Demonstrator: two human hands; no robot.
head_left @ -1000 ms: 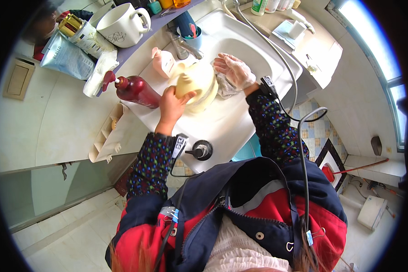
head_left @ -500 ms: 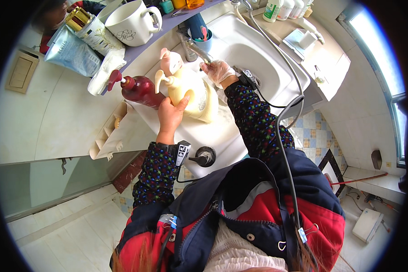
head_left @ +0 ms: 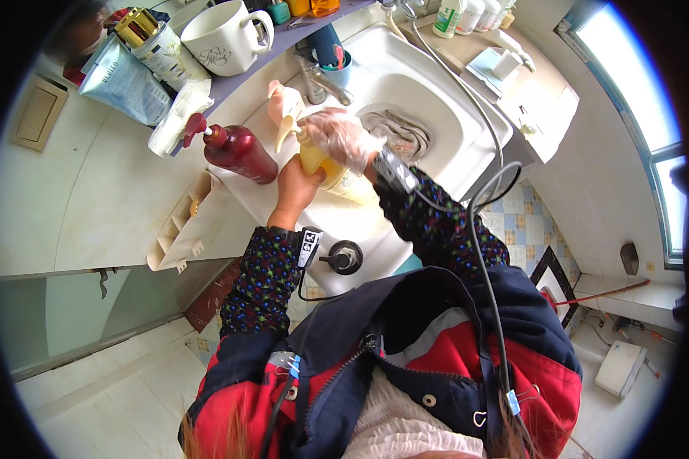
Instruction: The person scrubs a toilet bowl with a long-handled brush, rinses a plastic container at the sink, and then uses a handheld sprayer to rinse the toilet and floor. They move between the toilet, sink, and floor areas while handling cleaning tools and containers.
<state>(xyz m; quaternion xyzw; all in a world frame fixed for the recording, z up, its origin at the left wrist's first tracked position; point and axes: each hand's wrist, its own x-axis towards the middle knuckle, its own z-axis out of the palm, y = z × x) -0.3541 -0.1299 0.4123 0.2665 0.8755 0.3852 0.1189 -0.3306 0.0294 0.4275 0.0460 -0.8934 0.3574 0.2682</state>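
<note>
My left hand [head_left: 298, 186] grips a cream-yellow pump bottle [head_left: 350, 183] on the washbasin's left ledge, its thumb on the bottle's side. My right hand [head_left: 337, 139], in a clear plastic glove, lies against the upper part of that bottle beside its pump; motion blurs the fingers. To the left leans a dark red pump bottle [head_left: 242, 153]. Behind them is a pink pump bottle [head_left: 285, 105], partly hidden. A wet grey cloth [head_left: 403, 136] lies bunched in the bowl of the white washbasin [head_left: 455, 107].
The metal tap [head_left: 325, 84] and a blue cup [head_left: 338, 70] stand behind my right hand. Overhead, a purple shelf [head_left: 291, 37] bears a white mug [head_left: 223, 42] and tubes. A black drain-like fitting [head_left: 344, 258] sits near me. A hose [head_left: 467, 93] crosses the basin's right side.
My right hand has moved left from beside the tap onto the yellow bottle, uncovering the cloth in the bowl. My left hand keeps hold of the bottle, which has shifted slightly right.
</note>
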